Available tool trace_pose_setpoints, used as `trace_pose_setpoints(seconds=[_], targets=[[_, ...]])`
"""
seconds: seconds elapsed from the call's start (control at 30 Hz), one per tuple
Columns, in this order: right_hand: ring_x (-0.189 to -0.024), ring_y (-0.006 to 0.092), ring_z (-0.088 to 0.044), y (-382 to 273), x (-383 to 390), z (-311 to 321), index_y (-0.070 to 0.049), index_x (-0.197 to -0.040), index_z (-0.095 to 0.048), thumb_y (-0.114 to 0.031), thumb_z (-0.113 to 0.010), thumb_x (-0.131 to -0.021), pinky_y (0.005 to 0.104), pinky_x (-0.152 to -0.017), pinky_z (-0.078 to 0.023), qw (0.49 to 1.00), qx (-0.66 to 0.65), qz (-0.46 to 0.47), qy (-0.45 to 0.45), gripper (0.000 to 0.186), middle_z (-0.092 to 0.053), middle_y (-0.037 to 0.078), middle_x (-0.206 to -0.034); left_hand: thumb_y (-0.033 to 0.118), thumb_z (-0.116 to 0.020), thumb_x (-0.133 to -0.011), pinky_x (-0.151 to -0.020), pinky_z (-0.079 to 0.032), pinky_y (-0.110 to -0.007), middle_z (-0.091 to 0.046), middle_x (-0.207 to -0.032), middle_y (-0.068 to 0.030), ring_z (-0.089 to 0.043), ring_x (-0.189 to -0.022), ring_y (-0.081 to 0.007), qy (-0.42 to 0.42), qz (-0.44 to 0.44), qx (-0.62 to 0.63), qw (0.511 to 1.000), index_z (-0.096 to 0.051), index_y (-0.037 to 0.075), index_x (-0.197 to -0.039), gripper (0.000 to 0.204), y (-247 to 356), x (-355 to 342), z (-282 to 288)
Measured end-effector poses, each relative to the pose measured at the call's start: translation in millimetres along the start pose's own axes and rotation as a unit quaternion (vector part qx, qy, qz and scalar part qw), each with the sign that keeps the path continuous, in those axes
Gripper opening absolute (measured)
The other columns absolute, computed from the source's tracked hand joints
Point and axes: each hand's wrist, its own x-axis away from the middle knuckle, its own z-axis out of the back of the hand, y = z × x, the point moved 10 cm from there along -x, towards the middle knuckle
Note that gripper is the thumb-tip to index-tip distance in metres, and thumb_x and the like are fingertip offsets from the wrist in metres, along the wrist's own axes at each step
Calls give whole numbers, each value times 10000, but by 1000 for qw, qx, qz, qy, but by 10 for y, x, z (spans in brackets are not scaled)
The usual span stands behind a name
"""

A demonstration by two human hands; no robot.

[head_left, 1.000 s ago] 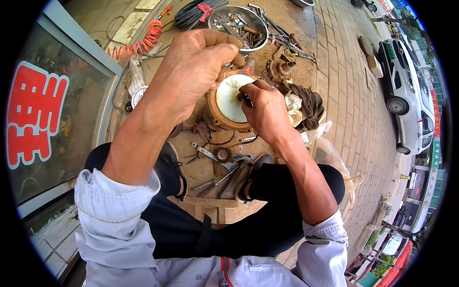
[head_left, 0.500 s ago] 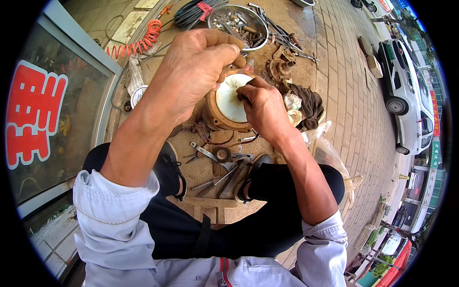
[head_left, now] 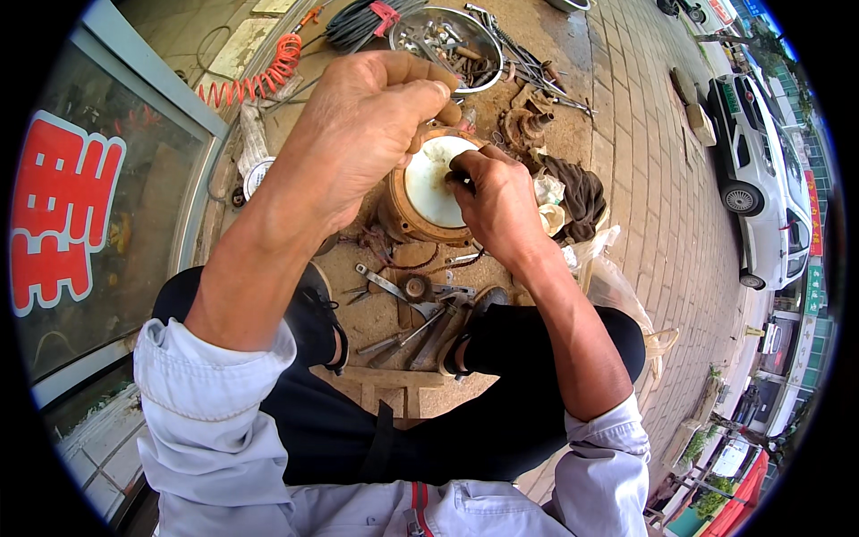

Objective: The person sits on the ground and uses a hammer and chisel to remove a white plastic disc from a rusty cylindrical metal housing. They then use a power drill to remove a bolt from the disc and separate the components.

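Observation:
Between my feet stands a rusty, round metal housing (head_left: 390,210) with a flanged rim. A white round dish or disc (head_left: 428,192), smudged near its middle, sits on its top. My left hand (head_left: 376,112) is raised over the housing's far left side, fingers curled shut in a pinch. Whatever it holds, if anything, is hidden. Above the right part of the white disc is my right hand (head_left: 499,197), its thumb and fingers closed together. Something small and dark may show at its fingertips, too small to name.
A metal bowl (head_left: 486,79) of loose parts lies beyond, with long tools (head_left: 546,76) beside it. A dark rag (head_left: 577,192) and plastic bag (head_left: 617,277) are at right. Hand tools (head_left: 429,327) lie between my feet. A red coiled hose (head_left: 282,67) and glass door (head_left: 107,206) stand left.
My right hand has shifted and turned slightly, with its fingers curled a little differently over the white disc. The left hand has barely moved.

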Motion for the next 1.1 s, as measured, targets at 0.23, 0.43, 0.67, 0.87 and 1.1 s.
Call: trace_pose_setpoints(seconds=[0.23, 0.43, 0.67, 0.87, 1.1], targets=[[-923, 378, -703, -13, -16, -46, 10, -980, -744, 66, -669, -780, 427, -822, -564, 999, -10, 35, -3, 221, -694, 195, -978, 165, -645, -971, -538, -382, -199, -682, -897, -51, -515, -643, -42, 4, -3, -3, 1000, -663, -20, -1117, 236, 5, 11, -7], [-932, 399, -697, -35, -11, -7, 28, -1026, -735, 46, -688, -798, 438, -830, -563, 999, -25, 34, 11, 233, -688, 224, -988, 162, -645, -969, -537, -382, -199, -680, -902, -51, -515, -646, -42, -2, -5, -9, 1000, -662, -27, -1122, 244, 0, 4, 1], [-909, 419, -697, 6, 0, -26, 33, -1061, -734, -33, -740, -811, 443, -817, -566, 1000, 5, -15, -25, 258, -686, 250, -1002, 161, -644, -968, -542, -376, -204, -678, -902, -52, -506, -643, -46, 4, -8, -6, 1000, -664, -35, -1125, 252, 6, 3, -1], [-917, 400, -703, -39, 14, -49, 13, -1015, -744, 26, -706, -808, 435, -820, -568, 998, -17, 52, 12, 211, -691, 232, -1014, 158, -646, -965, -543, -375, -207, -677, -902, -52, -502, -639, -49, 5, -11, -10, 1000, -666, -37, -1121, 250, 10, 3, 9], [-927, 386, -709, -10, -31, -50, 11, -1040, -718, 56, -694, -794, 438, -813, -566, 1000, 1, -1, -5, 251, -696, 218, -1010, 160, -648, -963, -536, -375, -201, -690, -890, -54, -508, -634, -45, 2, -18, -14, 1000, -670, -30, -1100, 235, 25, 7, 27]])
